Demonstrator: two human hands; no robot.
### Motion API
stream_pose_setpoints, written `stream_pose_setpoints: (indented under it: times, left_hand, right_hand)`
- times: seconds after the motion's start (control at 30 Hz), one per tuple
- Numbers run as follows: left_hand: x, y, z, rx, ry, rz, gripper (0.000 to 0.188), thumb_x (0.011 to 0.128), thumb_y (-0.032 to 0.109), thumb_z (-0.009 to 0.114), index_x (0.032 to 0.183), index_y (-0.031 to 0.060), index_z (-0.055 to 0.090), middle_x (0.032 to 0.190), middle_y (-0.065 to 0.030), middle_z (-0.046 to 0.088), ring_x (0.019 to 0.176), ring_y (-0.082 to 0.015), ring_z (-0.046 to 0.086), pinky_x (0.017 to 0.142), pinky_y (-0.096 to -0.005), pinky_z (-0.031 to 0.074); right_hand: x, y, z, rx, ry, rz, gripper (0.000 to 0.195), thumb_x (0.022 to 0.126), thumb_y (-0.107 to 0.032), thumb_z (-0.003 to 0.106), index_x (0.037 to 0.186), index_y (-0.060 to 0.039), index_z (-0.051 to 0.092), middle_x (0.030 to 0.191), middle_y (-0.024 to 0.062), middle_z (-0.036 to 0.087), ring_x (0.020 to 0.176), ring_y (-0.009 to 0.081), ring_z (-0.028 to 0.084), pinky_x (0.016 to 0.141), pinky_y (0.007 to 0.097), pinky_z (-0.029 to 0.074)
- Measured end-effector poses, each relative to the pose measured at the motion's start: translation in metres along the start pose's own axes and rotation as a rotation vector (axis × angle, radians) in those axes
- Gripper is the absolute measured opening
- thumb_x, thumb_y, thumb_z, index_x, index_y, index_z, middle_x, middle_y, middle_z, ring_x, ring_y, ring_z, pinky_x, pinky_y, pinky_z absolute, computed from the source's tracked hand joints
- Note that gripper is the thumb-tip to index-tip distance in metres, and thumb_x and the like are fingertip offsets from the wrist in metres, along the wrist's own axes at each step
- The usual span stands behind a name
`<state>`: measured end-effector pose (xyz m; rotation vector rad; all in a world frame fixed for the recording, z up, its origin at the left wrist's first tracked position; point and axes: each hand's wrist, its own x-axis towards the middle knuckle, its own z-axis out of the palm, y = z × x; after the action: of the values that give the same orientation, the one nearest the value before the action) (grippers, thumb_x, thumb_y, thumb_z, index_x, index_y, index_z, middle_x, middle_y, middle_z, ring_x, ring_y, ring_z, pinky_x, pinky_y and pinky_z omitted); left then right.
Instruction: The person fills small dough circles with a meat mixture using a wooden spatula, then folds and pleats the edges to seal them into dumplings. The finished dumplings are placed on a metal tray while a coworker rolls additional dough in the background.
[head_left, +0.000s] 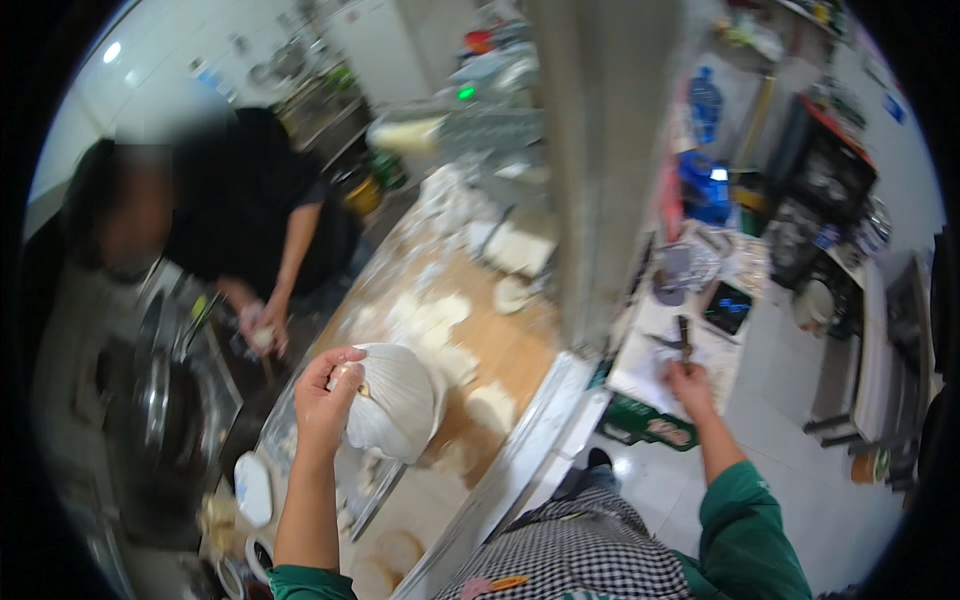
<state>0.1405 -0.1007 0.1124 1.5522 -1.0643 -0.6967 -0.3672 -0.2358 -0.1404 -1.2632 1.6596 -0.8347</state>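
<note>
My left hand (326, 401) grips the gathered side of a white cloth bundle (394, 405), its pleated cloth pulled taut and round. The bundle hangs over a floured wooden board (517, 341), and what is inside it stays hidden. On the board, close to the bundle, lie flat pieces of pale dough (491, 407). My right hand (688, 384) reaches out to a white side table (628, 367). Its fingers close at the lower end of a small dark-handled tool (684, 334), blurred, with a light blade-like part beside it.
Across the board, a person in black (247, 180) handles a small pale lump. A metal door-frame post (611, 150) separates the two work areas. A digital scale (727, 307) sits on the side table, above a green carton (649, 424). A white oval dish (253, 487) stands lower left.
</note>
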Motion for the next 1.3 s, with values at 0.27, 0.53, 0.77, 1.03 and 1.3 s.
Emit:
stream_pose_setpoints:
  times: [0.27, 0.53, 0.77, 1.03, 1.3]
  left_hand:
    - [0.101, -0.049, 0.252, -0.088, -0.296, -0.142, 0.027, 0.093, 0.012, 0.062, 0.116, -0.0023, 0.064, 0.109, -0.0064, 0.068, 0.094, -0.0151, 0.061, 0.084, -0.0291, 0.048]
    - [0.058, -0.087, 0.248, -0.334, -0.397, -0.205, 0.032, 0.096, 0.015, 0.06, 0.124, -0.0004, 0.06, 0.114, -0.0073, 0.068, 0.108, -0.0173, 0.062, 0.096, -0.0335, 0.048]
    - [-0.101, -0.076, 0.1, 0.125, -0.694, -0.195, 0.024, 0.099, 0.005, 0.049, 0.117, -0.0023, 0.064, 0.107, -0.009, 0.07, 0.095, -0.0164, 0.069, 0.086, -0.0284, 0.053]
    - [-0.221, -0.09, 0.013, 0.156, -0.365, -0.3, 0.023, 0.098, 0.006, 0.051, 0.116, -0.0033, 0.064, 0.104, -0.0111, 0.071, 0.093, -0.0179, 0.07, 0.084, -0.0288, 0.054]
    - [-0.232, -0.112, 0.01, -0.244, -0.044, -0.582, 0.024, 0.101, 0.007, 0.049, 0.117, -0.0056, 0.062, 0.11, -0.0128, 0.068, 0.1, -0.0189, 0.067, 0.091, -0.0309, 0.053]
  right_hand:
    - [-0.015, -0.022, -0.002, 0.026, 0.003, -0.03, 0.039, 0.09, -0.036, 0.068, 0.074, -0.0002, 0.072, 0.059, 0.0053, 0.064, 0.05, 0.0127, 0.057, 0.051, 0.0294, 0.047]
    - [-0.014, -0.029, -0.005, 0.021, -0.013, -0.024, 0.037, 0.09, -0.036, 0.067, 0.076, -0.0016, 0.072, 0.059, 0.0073, 0.065, 0.05, 0.015, 0.061, 0.053, 0.0314, 0.048]
    - [-0.092, -0.057, 0.037, -0.068, -0.52, -0.072, 0.037, 0.098, -0.035, 0.055, 0.122, -0.0085, 0.062, 0.077, 0.007, 0.065, 0.074, 0.0147, 0.063, 0.067, 0.0317, 0.051]
    - [-0.04, -0.104, 0.208, 0.332, -0.562, 0.092, 0.05, 0.101, -0.023, 0.042, 0.151, -0.0208, 0.036, 0.085, 0.0008, 0.056, 0.057, 0.0066, 0.041, 0.049, 0.0259, 0.035]
    - [0.07, -0.121, 0.302, 0.446, -0.149, 0.219, 0.052, 0.098, -0.016, 0.042, 0.149, -0.0233, 0.038, 0.093, 0.0047, 0.059, 0.055, 0.0112, 0.042, 0.047, 0.0293, 0.036]
